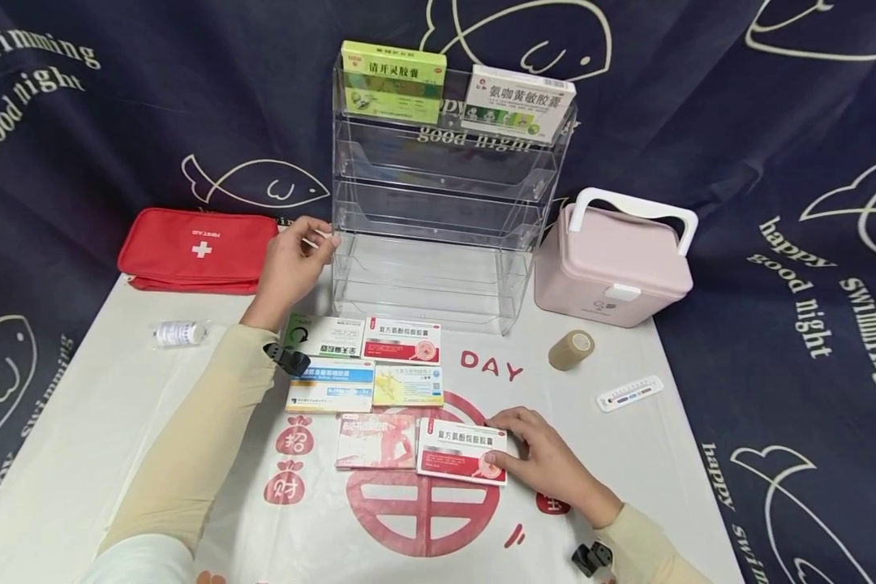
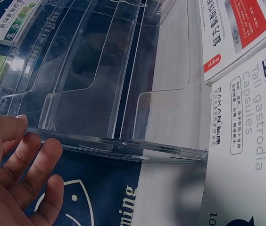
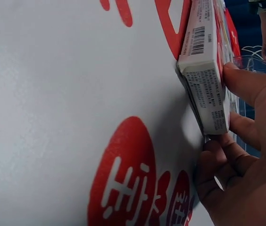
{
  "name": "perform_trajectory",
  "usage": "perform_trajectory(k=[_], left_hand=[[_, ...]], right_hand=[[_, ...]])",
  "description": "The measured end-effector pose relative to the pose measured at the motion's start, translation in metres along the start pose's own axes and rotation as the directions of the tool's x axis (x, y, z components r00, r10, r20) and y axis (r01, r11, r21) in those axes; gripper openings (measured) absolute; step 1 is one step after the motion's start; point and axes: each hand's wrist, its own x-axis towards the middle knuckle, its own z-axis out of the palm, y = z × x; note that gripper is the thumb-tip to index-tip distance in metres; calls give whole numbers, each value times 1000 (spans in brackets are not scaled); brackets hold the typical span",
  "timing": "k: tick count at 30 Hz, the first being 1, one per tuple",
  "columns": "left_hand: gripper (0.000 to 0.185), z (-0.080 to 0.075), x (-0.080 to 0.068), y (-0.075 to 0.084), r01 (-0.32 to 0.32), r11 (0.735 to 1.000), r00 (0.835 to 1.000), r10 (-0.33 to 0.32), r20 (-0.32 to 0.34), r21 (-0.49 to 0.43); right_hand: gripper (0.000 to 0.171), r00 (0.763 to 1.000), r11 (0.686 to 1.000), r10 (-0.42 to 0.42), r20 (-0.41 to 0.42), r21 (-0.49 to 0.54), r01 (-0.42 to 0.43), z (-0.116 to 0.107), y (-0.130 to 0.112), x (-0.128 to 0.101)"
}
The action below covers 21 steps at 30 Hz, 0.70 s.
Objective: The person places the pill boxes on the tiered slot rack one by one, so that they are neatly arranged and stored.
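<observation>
A clear tiered display rack (image 1: 438, 199) stands at the back of the table. My left hand (image 1: 301, 258) is at its left side, with thumb and index fingertips (image 2: 23, 118) at the edge of the side panel. My right hand (image 1: 543, 456) grips a red-and-white medicine box (image 1: 461, 453) by its right end, thumb on the printed face and fingers at the far edge. Left of it is a pink medicine box (image 1: 376, 443). Behind lie a blue-and-white box (image 1: 330, 387), a yellow box (image 1: 409, 385), another red-and-white box (image 1: 401, 341) and a white-and-green box (image 1: 332, 337).
On the rack's top tier stand a green box (image 1: 394, 83) and a white box (image 1: 518, 104). A red first-aid pouch (image 1: 199, 250) and small bottle (image 1: 179, 333) are left. To the right are a pink case (image 1: 613, 264), a tan roll (image 1: 572, 350) and a thermometer strip (image 1: 629, 394).
</observation>
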Motion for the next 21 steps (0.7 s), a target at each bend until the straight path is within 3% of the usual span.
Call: perform_trajectory(k=[7,14,21], left_hand=[[22,0,1,-1,-6,1000,1000,7,15,-21],[22,0,-1,0,5,1000,1000,-5,6,-4],[24,0,-1,1,4,1000,1000,-4,13,-1]], right_hand=[[42,1000,1000,20,15,19,-20,1,1,-1],[41,999,987,42,13,156,-43,2,3,-2],[33,997,955,81,-1,286,-77,2,5,-6]])
